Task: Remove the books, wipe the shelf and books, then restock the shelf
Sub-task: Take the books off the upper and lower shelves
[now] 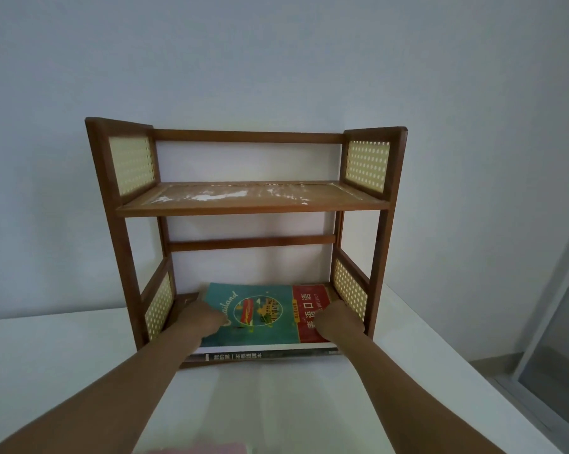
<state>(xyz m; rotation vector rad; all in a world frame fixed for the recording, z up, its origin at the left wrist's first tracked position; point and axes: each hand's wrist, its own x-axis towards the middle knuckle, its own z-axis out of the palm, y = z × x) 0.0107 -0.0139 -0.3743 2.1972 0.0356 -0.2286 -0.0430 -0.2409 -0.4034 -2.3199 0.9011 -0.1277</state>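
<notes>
Desk: a plain white desk (63,355) carries everything and runs under both forearms toward the wall.
Shelf: a two-tier brown wooden shelf with cream perforated side panels (253,204) stands beyond the hands; its upper board, above them, is bare of books and smeared with white dust.
Books: a flat stack lies on the lower board, directly under both hands, topped by a teal-and-red paperback with a round emblem (270,309); a dark spine with white lettering (234,355) shows beneath it, at the front edge nearest the wrists.
Left hand: the left hand (204,317) rests on the teal side of the cover, fingers curled, pressing rather than clearly gripping.
Right hand: the right hand (340,319) sits on the red side in the same way; whether it hooks an edge cannot be told.
Cloth: a pink cloth (198,448), blurred, lies near the elbows.
Step, as judged: removing the books. Slide the whole stack squarely forward with even pressure, keep it clear of the side panels, and support the underside once it passes the board.
</notes>
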